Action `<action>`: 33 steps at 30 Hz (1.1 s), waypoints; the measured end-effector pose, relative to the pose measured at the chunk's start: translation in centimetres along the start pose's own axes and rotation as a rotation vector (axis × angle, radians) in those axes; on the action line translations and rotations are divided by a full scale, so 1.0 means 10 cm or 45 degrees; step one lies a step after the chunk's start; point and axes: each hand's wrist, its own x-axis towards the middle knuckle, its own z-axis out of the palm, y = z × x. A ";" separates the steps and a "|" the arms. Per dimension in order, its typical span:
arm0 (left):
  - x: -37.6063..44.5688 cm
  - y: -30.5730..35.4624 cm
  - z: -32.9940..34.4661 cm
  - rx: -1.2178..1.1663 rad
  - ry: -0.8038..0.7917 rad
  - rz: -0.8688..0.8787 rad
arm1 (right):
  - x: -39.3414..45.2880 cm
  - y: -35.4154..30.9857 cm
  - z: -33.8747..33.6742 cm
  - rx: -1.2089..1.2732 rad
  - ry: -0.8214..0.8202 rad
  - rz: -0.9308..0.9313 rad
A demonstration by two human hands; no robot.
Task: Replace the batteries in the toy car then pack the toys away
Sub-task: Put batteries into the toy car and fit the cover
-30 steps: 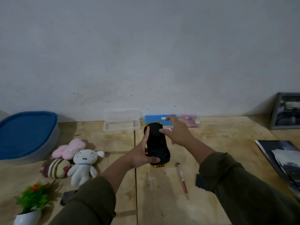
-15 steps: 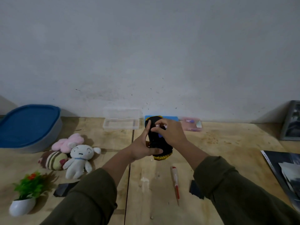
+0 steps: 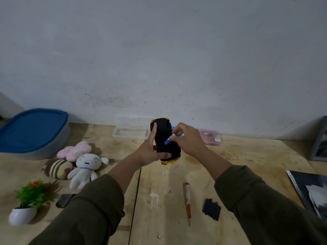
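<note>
A screwdriver (image 3: 188, 200) and a black cover (image 3: 211, 209) are seen on the table (image 3: 247, 156), nearer than the grip. The car (image 3: 165, 138) is held underside up, above the table, gripped by the left hand (image 3: 150, 149), thumb curled across its near end. A battery (image 3: 170, 139) is pinched by the right hand (image 3: 187, 138) against the car's underside. Plush toys (image 3: 77, 163) lie left of the grip. Beyond it, a clear box (image 3: 131, 133) sits by the wall.
</note>
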 end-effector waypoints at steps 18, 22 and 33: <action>-0.10 0.08 -0.01 0.050 -0.122 -0.057 | 0.10 -0.14 -0.21 -0.125 -0.249 0.082; -0.11 0.12 -0.01 0.092 -0.128 -0.079 | 0.10 -0.20 -0.25 0.398 -0.279 0.198; -0.08 0.10 -0.10 0.032 -0.121 -0.075 | 0.12 -0.16 -0.07 0.260 -0.108 -0.045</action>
